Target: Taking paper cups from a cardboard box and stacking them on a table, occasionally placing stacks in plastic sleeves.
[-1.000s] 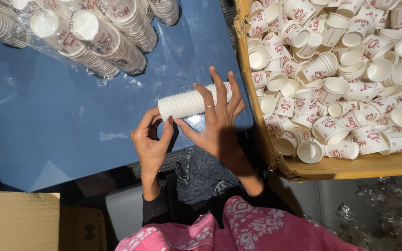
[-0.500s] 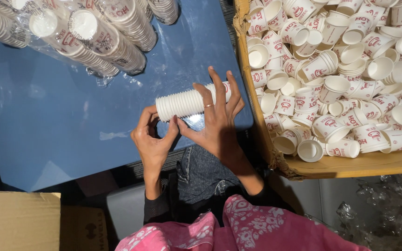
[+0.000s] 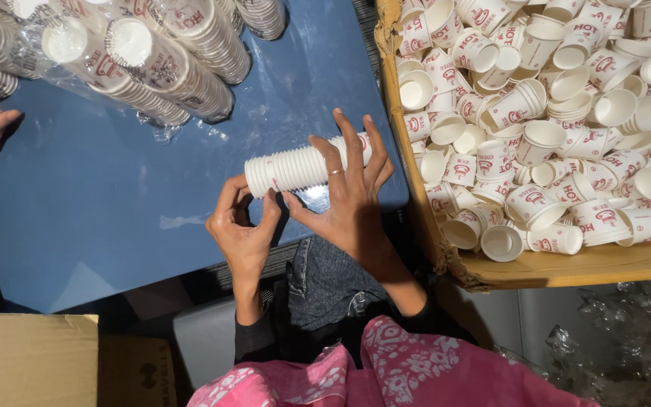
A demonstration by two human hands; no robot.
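Holding a cup stack [image 3: 295, 167] sideways over the blue table [image 3: 114, 188]: our right hand [image 3: 348, 196] has fingers curled around it, left hand [image 3: 242, 230] pinches its near end. Box [image 3: 566, 267] of loose cups sits right.

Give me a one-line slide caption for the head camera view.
Left hand and right hand hold a nested stack of white paper cups over a blue table.

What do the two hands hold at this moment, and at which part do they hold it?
Both hold one sideways stack of white paper cups: the left hand pinches its left end, the right hand wraps its right half.
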